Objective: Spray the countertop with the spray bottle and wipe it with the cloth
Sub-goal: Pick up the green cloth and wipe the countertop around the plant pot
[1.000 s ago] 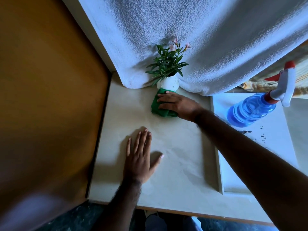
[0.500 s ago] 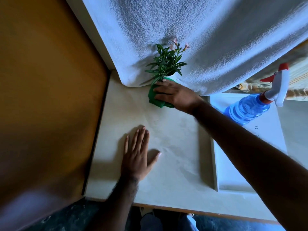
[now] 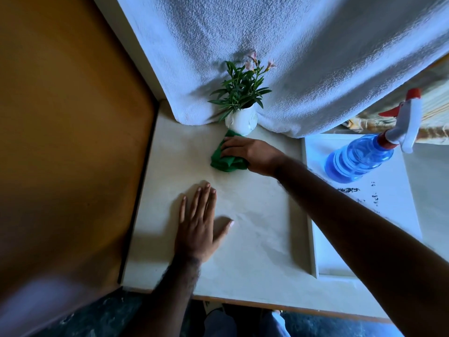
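The countertop (image 3: pixel 255 215) is pale beige stone. My right hand (image 3: pixel 250 153) presses a crumpled green cloth (image 3: pixel 223 161) flat on it, just in front of the white vase. My left hand (image 3: pixel 198 224) lies flat on the countertop nearer to me, fingers spread, holding nothing. The blue spray bottle (image 3: pixel 359 159), with a white and red trigger head, stands untouched at the right on a white tray (image 3: pixel 398 215).
A white vase with a green plant (image 3: pixel 241 103) stands at the back against a hanging white towel (image 3: pixel 291 57). A brown wooden panel (image 3: pixel 68 142) borders the countertop on the left. The front edge is close to my body.
My right hand drew the green cloth back toward me from the vase's base, after pushing it up against the vase. My left hand stayed flat in place.
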Demonstrator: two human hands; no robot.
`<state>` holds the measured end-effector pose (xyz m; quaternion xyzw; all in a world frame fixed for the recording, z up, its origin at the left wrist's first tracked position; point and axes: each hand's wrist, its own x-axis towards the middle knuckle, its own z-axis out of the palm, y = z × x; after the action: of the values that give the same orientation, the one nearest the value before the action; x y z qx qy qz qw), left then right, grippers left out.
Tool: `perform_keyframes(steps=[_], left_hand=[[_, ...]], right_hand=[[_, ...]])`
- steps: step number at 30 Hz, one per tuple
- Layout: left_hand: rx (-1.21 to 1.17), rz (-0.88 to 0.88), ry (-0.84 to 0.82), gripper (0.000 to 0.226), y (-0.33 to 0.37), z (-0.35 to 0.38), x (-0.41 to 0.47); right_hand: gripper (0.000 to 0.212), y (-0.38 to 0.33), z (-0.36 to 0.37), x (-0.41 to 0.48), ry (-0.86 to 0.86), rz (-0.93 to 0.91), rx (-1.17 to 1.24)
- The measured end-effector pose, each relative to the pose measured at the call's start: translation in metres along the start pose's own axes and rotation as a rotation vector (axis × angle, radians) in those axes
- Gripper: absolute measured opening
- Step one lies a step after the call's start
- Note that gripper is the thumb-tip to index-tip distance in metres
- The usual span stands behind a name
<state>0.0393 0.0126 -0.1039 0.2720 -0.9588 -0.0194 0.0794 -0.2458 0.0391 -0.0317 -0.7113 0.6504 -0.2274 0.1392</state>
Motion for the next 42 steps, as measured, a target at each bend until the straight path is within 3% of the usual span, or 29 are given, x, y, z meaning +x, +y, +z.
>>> perform_keyframes(steps=[5,10,26,30,32,36,42], left_hand=[[-0.003,0.0,0.002,0.089,0.0,0.001,0.0],[-0.001,0.004,0.008,0.09,-0.001,0.003,0.0],[-0.005,0.004,0.004,0.089,-0.001,0.001,0.0],[-0.002,0.005,0.005,0.089,-0.001,0.002,0.0],[-0.009,0.004,0.008,0.09,0.0,0.003,0.0],[-0.007,0.0,0.016,0.089,0.0,0.0,0.0],[-0.043,-0.012,-0.016,0.089,0.0,-0.005,0.002]], right_hand=[[0.019,0.008,-0.024,0.01,0.217,-0.196,-0.198],[0.019,0.026,-0.027,-0.001,0.174,-0.248,-0.263],[0.03,0.02,0.013,-0.018,0.083,0.099,0.156],[0.059,0.011,0.002,-0.007,0.051,0.344,0.248],[0.059,0.007,-0.009,-0.002,0.029,0.484,0.225],[0.044,-0.007,-0.029,-0.004,0.011,0.471,0.188],[0.062,-0.047,-0.045,-0.053,0.169,0.385,0.042]])
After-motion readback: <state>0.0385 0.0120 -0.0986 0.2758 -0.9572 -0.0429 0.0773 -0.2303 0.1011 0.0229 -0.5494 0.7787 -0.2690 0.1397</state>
